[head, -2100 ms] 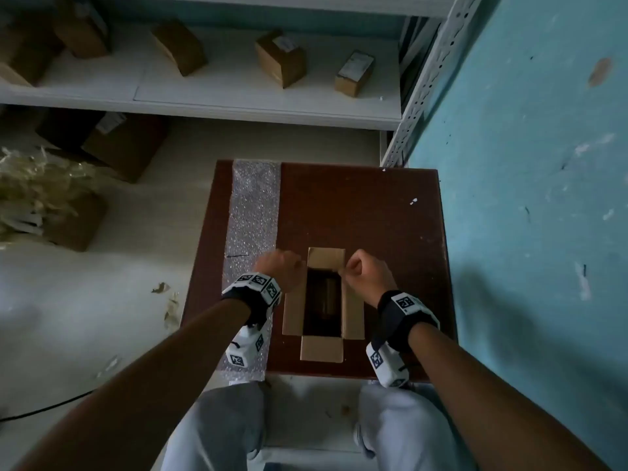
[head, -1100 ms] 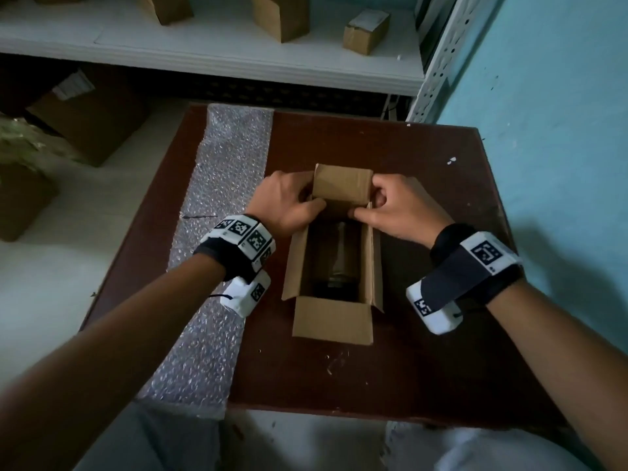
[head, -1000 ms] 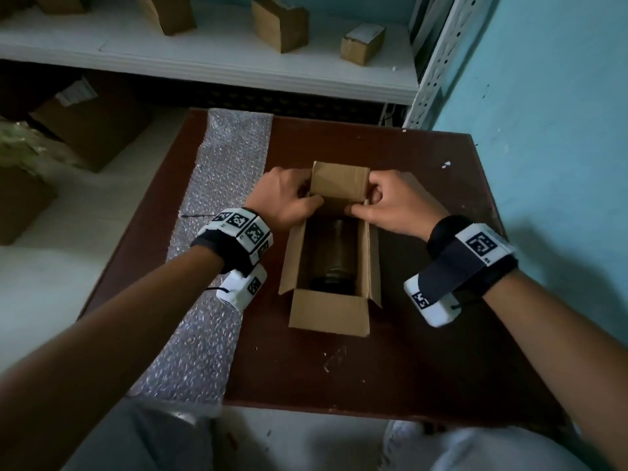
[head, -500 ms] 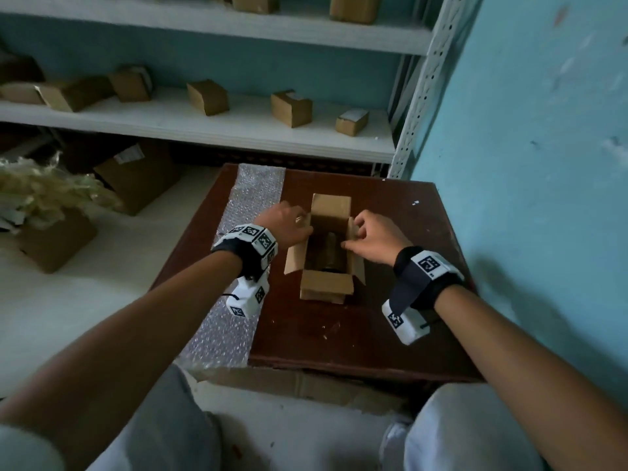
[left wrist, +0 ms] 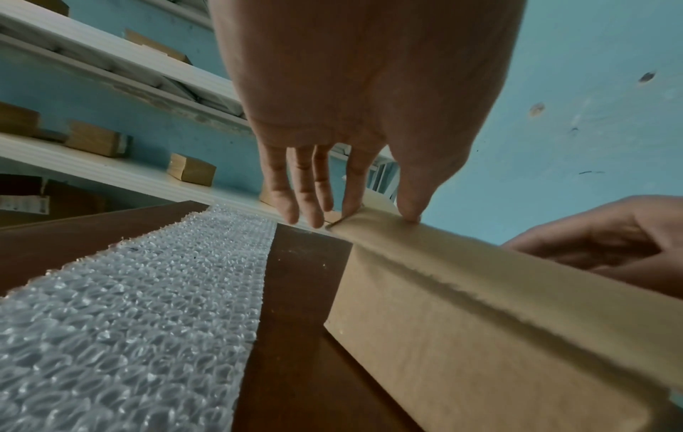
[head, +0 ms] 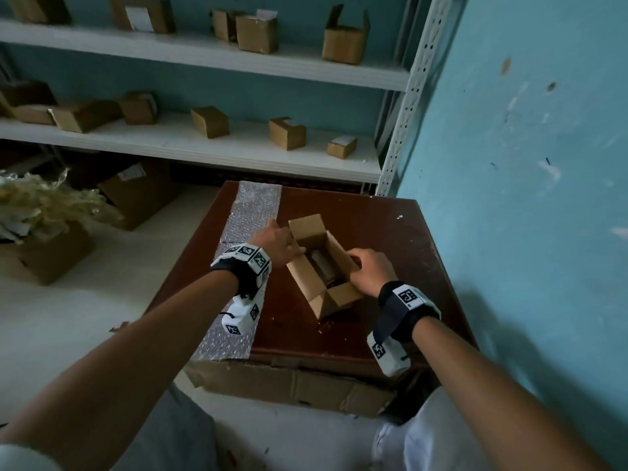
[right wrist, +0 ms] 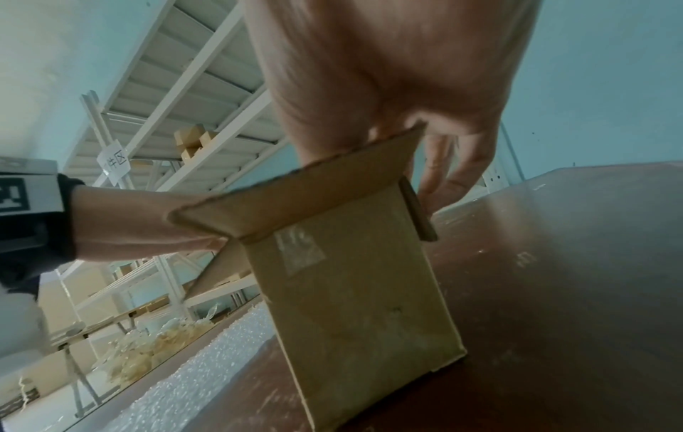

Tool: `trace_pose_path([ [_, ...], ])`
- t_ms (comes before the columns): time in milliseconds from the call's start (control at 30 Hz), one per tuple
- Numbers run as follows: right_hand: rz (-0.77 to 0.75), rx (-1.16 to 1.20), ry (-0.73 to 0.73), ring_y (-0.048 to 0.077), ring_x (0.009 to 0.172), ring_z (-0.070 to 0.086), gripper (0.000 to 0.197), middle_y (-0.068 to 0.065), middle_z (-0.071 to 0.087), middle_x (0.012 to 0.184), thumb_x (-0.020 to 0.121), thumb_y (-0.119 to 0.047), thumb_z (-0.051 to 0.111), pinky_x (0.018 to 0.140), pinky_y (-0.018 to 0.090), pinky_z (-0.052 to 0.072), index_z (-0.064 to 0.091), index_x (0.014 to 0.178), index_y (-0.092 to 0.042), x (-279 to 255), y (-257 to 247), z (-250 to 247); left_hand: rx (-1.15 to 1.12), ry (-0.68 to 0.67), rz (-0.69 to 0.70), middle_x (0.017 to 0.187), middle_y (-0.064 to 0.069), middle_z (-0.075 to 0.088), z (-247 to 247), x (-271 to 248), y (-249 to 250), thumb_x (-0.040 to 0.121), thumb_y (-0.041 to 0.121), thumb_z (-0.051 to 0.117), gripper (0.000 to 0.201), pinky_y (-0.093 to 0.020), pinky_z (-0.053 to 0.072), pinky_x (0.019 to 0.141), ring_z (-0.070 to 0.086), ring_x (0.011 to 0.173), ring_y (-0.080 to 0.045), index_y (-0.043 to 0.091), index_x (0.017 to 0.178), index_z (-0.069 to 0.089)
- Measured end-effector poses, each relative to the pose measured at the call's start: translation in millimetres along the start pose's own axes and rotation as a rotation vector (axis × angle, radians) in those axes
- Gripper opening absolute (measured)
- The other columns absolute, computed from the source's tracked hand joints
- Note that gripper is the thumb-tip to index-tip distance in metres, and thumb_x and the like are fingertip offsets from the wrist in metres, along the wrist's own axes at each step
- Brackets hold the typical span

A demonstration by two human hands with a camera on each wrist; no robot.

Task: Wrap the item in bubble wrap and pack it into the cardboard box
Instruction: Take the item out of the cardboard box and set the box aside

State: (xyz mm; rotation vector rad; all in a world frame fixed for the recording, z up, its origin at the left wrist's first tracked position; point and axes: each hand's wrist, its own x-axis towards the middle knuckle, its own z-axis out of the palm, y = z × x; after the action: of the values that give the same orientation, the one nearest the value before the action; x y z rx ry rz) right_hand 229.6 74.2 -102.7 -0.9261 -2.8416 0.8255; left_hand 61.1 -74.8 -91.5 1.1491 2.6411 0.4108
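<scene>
A: Where's the item?

B: It lies inside the box [head: 323,263] already, a dark cylinder [head: 324,268] on its side, long axis along the box's length. The box sits on the bench [head: 390,253], turned diagonally, far end pointing away and to your left. The bubble wrap [head: 249,212] lies flat just beside it, on the left.

A: What are my hands doing?

B: Your left hand [head: 277,241] has its fingers [left wrist: 314,193] nearly straight, tips pressing the left flap near the far corner, a flat grip that holds nothing. Your right hand [head: 370,271] curls over the right wall near the close end, with some fingers on the outside; the grip looks closed on the cardboard.

A: How will it handle?

B: I judge the box light and thin-walled, so the flaps will bend easily; hold the walls near the corners, where they're stiffest. The item looks rigid and may roll; whether it's wrapped or fragile I can't tell. Take it round its middle, across its length.
</scene>
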Motion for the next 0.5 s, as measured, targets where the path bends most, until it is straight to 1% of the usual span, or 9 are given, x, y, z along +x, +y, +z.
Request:
trace_pose_path([
  [33,-0.004,0.006,0.026,0.023,0.104,0.066,0.041,0.0,0.07,0.116,0.089,-0.01,0.056,0.087,0.036,0.055,0.063,0.125,-0.03,0,2,1,-0.005,0.022,0.005,0.117,-0.012,0.042,2,-1,-1,0.088,0.052,0.055,0.049,-0.042,0.049,0.088,0.057,0.101,-0.032,0.01,0.113,0.053],
  [100,-0.009,0.018,0.074,0.022,0.105,0.066,0.04,-0.001,0.07,0.117,0.091,-0.009,0.056,0.086,0.033,0.053,0.065,0.123,-0.029,1,8,1,-0.026,0.099,0.027,0.121,-0.012,0.04,7,-2,0,0.084,0.052,0.06,0.057,-0.045,0.048,0.091,0.053,0.106,-0.032,0.009,0.119,0.045],
  [167,-0.011,0.051,0.126,0.022,0.105,0.067,0.037,0.0,0.071,0.116,0.092,-0.008,0.057,0.084,0.03,0.052,0.067,0.122,-0.027,3,14,0,-0.064,0.182,0.085,0.13,-0.012,0.037,14,1,-1,0.081,0.049,0.065,0.067,-0.046,0.045,0.098,0.047,0.117,-0.032,0.01,0.129,0.038],
  [200,-0.015,0.075,0.148,0.021,0.104,0.067,0.034,-0.001,0.071,0.114,0.092,-0.009,0.058,0.083,0.029,0.053,0.068,0.12,-0.027,4,17,1,-0.075,0.198,0.125,0.138,-0.012,0.034,17,2,-1,0.082,0.047,0.066,0.071,-0.047,0.042,0.102,0.042,0.124,-0.032,0.012,0.135,0.035],
  [267,-0.038,0.127,0.195,0.018,0.099,0.068,0.024,-0.003,0.073,0.107,0.093,-0.016,0.061,0.083,0.03,0.055,0.072,0.111,-0.026,6,24,1,-0.053,0.178,0.205,0.152,-0.009,0.023,21,4,-1,0.086,0.042,0.062,0.072,-0.05,0.031,0.111,0.028,0.138,-0.032,0.017,0.145,0.029],
  [333,-0.058,0.164,0.241,0.014,0.093,0.068,0.014,-0.006,0.073,0.101,0.091,-0.026,0.066,0.08,0.033,0.057,0.074,0.102,-0.028,9,32,2,-0.033,0.11,0.246,0.156,-0.006,0.019,26,8,-2,0.091,0.039,0.055,0.063,-0.053,0.024,0.115,0.019,0.143,-0.031,0.021,0.146,0.032],
  [367,-0.06,0.172,0.262,0.013,0.09,0.068,0.012,-0.006,0.073,0.099,0.09,-0.031,0.067,0.077,0.032,0.056,0.074,0.1,-0.027,10,36,3,-0.041,0.085,0.257,0.156,-0.005,0.021,29,10,-4,0.093,0.038,0.053,0.058,-0.053,0.023,0.115,0.018,0.144,-0.031,0.022,0.145,0.035],
  [400,-0.059,0.174,0.286,0.012,0.089,0.066,0.015,-0.006,0.072,0.099,0.089,-0.037,0.068,0.076,0.031,0.055,0.073,0.098,-0.026,11,40,5,-0.064,0.083,0.261,0.155,-0.005,0.024,32,11,-6,0.093,0.038,0.053,0.054,-0.052,0.025,0.114,0.02,0.143,-0.031,0.023,0.143,0.039],
  [500,-0.063,0.172,0.359,0.014,0.087,0.062,0.028,-0.001,0.066,0.097,0.084,-0.05,0.069,0.075,0.033,0.053,0.073,0.094,-0.024,15,49,8,-0.143,0.141,0.244,0.146,-0.009,0.036,40,15,-11,0.092,0.038,0.056,0.051,-0.044,0.037,0.107,0.037,0.132,-0.028,0.022,0.139,0.045],
])
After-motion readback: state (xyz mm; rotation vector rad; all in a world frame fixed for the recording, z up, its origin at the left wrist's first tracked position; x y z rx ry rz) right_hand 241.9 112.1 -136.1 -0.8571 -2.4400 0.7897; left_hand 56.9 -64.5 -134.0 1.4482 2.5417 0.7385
